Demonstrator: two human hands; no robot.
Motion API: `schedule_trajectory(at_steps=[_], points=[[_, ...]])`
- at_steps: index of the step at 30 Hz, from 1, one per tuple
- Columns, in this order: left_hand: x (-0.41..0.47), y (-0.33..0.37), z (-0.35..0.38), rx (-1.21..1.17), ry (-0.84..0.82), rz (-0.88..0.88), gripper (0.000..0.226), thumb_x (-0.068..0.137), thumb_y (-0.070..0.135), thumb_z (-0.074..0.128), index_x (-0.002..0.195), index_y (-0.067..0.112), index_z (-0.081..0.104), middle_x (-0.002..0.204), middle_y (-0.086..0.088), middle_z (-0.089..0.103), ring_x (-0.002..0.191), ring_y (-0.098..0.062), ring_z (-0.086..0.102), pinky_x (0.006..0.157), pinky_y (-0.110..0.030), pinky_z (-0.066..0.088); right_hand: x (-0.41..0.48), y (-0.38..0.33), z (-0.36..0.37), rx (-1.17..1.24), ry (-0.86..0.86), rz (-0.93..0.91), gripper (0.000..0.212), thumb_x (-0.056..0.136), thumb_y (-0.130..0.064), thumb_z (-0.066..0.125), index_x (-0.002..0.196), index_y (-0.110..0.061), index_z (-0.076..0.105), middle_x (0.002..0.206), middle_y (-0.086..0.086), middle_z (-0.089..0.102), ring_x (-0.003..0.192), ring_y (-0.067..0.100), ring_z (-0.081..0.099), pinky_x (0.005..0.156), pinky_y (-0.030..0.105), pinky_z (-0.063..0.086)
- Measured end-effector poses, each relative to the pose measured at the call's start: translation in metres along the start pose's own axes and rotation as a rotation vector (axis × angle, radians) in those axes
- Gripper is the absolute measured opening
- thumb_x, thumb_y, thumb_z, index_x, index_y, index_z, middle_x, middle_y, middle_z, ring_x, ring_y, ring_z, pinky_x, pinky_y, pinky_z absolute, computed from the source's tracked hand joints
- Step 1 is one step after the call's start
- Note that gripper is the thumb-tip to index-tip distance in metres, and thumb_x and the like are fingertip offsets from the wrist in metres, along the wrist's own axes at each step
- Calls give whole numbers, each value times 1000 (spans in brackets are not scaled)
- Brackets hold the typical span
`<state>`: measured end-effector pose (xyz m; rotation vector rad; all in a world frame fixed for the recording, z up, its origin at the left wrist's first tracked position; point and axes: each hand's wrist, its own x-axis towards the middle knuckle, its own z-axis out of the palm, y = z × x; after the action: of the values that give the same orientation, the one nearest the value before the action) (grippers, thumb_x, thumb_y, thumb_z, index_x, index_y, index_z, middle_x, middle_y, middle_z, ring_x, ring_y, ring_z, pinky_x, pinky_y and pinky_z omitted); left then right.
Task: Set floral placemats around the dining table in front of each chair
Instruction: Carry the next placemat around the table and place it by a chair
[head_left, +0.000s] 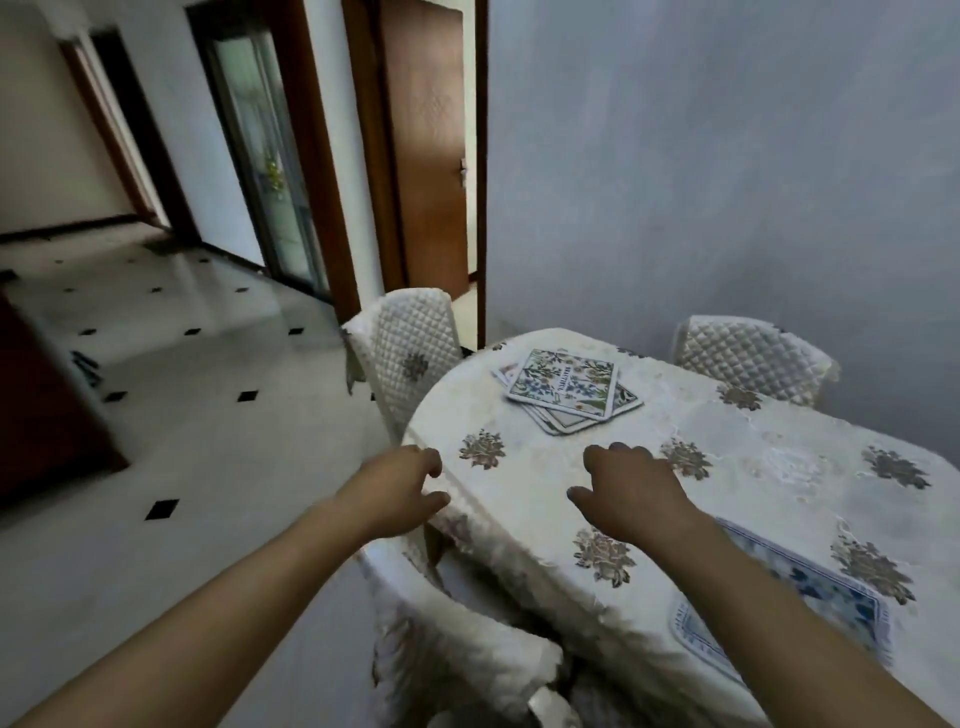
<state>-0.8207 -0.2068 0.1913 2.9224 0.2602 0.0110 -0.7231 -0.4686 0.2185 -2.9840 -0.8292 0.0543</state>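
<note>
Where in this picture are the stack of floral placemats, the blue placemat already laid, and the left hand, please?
stack of floral placemats (563, 383): head view, top mat's printed face.
blue placemat (810, 584): head view, patterned centre.
left hand (400, 486): head view, back of hand.

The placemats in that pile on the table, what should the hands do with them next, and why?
Probably reach on to the stack of placemats and lift the top one. Both the left hand and right hand are empty and spread toward it, only one placemat is laid out, and the chairs at the far end have none.
</note>
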Motion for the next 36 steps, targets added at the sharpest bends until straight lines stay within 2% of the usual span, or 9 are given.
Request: schedule_trajectory(at_steps=[2,5,7,11,16,23,27,30,36], points=[[-19,-50,-15,8,9,-19,37,83,51,58,109,25,60,108,-1,65,95,-24,60,78,-37,51,10,-61,1,4,11,-28,39,90,-51,51,113,-19,54,112,8,59,103,31,55,84,41,43],[-44,-111,-35,60,59,-29,38,82,52,57,108,24,59,105,-3,65,95,-27,60,74,-37,44,22,-140,1,5,33,-77,40,87,-51,52,113,-21,57,111,6,62,103,30,57,81,39,42],[-57,-150,-46,107,80,-75,41,82,53,57,112,24,58,108,-3,64,99,-28,58,78,-40,43,30,-185,1,0,34,-109,40,85,-53,53,111,-23,57,111,5,63,103,30,58,78,38,41],[-72,-216,-58,165,91,-139,43,84,50,54,118,23,54,116,-6,62,109,-31,54,91,-44,41,51,-249,2,-21,41,-148,41,86,-56,52,110,-23,57,112,6,62,103,30,57,83,39,42],[-66,-280,-65,160,80,-200,42,88,47,53,122,22,51,119,-6,60,112,-30,52,96,-44,39,94,-305,9,-43,34,-178,39,86,-51,52,111,-23,56,114,7,63,105,31,56,84,40,42],[-7,-374,-76,196,46,-244,42,89,46,53,125,23,48,121,-6,59,112,-28,51,96,-43,38,203,-368,29,16,14,-218,33,82,-50,54,102,-23,58,111,6,64,105,30,57,81,38,42],[38,-441,-94,223,41,-301,42,89,48,54,123,23,49,119,-6,60,110,-28,52,93,-44,40,282,-417,37,50,-22,-264,38,83,-53,53,107,-24,59,114,7,66,108,30,58,88,39,47],[68,-481,-106,219,37,-321,42,88,48,54,121,24,49,117,-6,61,109,-28,53,91,-43,40,329,-448,37,58,-36,-286,43,85,-53,53,114,-21,58,119,8,64,110,31,59,87,39,47],[152,-546,-111,198,18,-262,43,88,49,53,121,23,49,117,-6,60,108,-29,53,90,-43,39,417,-475,42,66,-39,-242,45,85,-53,54,116,-21,57,119,10,62,110,32,57,86,39,48]])
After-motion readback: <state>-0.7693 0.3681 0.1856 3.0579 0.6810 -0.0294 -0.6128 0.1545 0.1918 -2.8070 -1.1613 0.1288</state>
